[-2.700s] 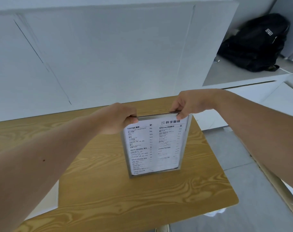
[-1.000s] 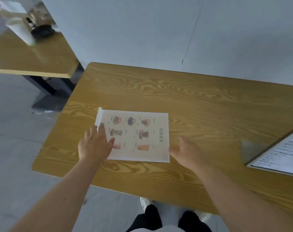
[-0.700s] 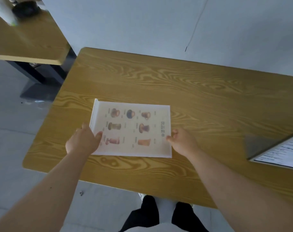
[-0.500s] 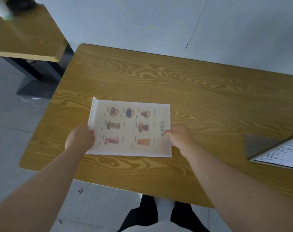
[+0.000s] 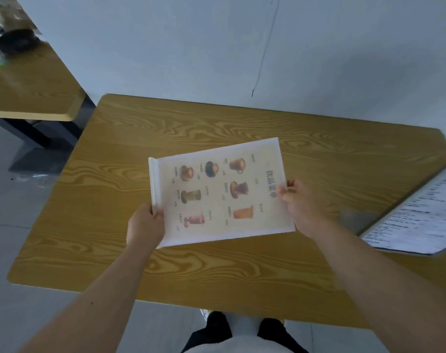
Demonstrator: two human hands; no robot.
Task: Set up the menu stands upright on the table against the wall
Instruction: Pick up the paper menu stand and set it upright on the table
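A white drinks menu stand [image 5: 220, 192] with pictures of cups and glasses is held face up, tilted, just above the wooden table [image 5: 216, 128]. My left hand [image 5: 145, 226] grips its lower left corner by the folded foot strip. My right hand [image 5: 299, 206] grips its right edge near the printed title. A second menu stand [image 5: 420, 215] with black text in a grey frame stands at the right edge of the view, leaning back. The pale wall [image 5: 242, 47] runs along the table's far side.
Another wooden table [image 5: 31, 93] stands at the upper left with blurred dark and white items on it. Grey floor shows to the left and below. My legs and shoes appear under the table's near edge.
Both hands closed on the drinks menu stand, which lay flat on the table, and lifted it off the surface, turning it slightly counterclockwise. Before that, the text menu stood upright between my hands.
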